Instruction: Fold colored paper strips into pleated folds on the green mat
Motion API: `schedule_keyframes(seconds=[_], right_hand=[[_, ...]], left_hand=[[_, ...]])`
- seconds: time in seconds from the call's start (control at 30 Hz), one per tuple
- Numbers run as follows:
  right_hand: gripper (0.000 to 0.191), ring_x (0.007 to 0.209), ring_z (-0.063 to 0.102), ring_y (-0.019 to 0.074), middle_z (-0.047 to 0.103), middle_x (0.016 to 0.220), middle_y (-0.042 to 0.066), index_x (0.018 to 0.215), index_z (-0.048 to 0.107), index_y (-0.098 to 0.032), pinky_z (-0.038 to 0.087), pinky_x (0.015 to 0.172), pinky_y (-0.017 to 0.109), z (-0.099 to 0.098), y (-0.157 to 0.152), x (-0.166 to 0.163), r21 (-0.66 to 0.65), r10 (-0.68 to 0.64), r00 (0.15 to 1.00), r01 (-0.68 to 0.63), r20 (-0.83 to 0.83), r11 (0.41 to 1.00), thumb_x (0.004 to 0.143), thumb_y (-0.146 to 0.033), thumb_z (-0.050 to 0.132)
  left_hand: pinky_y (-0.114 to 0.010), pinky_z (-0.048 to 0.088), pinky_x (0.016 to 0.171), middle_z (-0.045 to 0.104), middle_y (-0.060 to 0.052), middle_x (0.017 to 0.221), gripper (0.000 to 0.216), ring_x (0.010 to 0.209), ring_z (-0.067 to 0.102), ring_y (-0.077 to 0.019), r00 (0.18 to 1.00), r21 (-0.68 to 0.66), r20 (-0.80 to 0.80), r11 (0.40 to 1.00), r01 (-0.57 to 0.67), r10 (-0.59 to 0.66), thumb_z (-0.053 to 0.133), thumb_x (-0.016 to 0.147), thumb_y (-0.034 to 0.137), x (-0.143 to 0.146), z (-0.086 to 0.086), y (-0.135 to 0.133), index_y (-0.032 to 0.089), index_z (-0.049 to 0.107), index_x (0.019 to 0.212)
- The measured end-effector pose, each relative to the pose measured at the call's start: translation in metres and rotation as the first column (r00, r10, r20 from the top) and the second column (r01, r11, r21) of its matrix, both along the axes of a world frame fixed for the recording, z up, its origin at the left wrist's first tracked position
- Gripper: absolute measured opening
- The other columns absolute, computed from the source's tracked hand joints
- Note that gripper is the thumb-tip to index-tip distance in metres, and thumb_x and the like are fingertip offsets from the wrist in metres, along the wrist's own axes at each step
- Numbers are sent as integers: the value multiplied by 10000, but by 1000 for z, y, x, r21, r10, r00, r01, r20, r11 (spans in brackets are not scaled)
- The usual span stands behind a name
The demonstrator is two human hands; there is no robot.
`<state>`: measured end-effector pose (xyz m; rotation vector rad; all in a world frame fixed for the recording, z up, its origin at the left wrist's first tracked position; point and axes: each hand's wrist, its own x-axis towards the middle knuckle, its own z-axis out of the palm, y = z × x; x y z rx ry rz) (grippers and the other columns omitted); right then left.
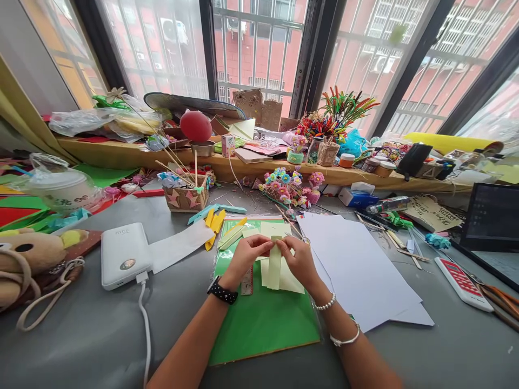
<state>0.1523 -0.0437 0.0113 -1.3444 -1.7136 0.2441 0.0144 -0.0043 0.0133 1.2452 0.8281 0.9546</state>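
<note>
My left hand (252,254) and my right hand (299,257) meet over a green board (263,329). Both pinch a narrow pale yellow-green paper strip (274,270) near its upper part, thumbs and fingertips close together. The strip hangs down toward me between the hands. Under and behind it lie more pale paper pieces (292,282) on the board. A ruler (246,283) lies below my left hand, partly covered. At the board's upper left are folded pale strips (231,237), beside yellow folded paper pieces (214,227).
White paper sheets (352,265) lie right of the board. On the left is a white power bank (125,256) with a cable. A pencil box (186,197) and pipe-cleaner flowers (284,186) stand behind. Farther right are a calculator (462,283), scissors (503,302) and a laptop (492,221).
</note>
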Motion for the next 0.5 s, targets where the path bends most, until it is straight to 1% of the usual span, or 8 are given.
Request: schedule_keyframes(seconds=[0.1, 0.23, 0.4, 0.5], right_hand=[[298, 514, 431, 115, 479, 531, -9, 566, 466, -180, 324, 509, 225, 0, 0, 0, -14, -30, 1000, 30, -3, 999, 828, -295, 381], [285, 530, 442, 118, 489, 551, -7, 578, 458, -180, 329, 529, 228, -1, 0, 0, -32, -32, 999, 32, -8, 999, 829, -292, 384], [306, 515, 426, 113, 462, 537, -18, 575, 436, -184, 323, 516, 224, -3, 1, 2, -25, -91, 994, 90, -55, 996, 843, -312, 359], [305, 529, 445, 114, 478, 548, -16, 583, 447, -181, 340, 531, 221, -3, 3, 2, -34, -70, 993, 67, -95, 997, 837, -334, 374]], left_hand=[[-258, 463, 610, 602, -12, 622, 240, 589, 545, -125, 998, 12, -41, 999, 51, -51, 703, 525, 323, -1, 2, 0, 130, 638, 652], [-256, 459, 600, 597, -11, 592, 234, 565, 536, -122, 996, 32, -71, 998, 55, -53, 695, 530, 338, -2, 5, -2, 133, 639, 628], [-249, 450, 588, 603, -13, 600, 235, 578, 544, -127, 986, -7, -105, 992, 126, -126, 691, 533, 345, 0, 6, -4, 132, 640, 618], [-231, 436, 553, 584, -5, 570, 228, 548, 526, -113, 987, 10, -123, 994, 105, -103, 688, 539, 343, 0, 4, -3, 127, 632, 584]])
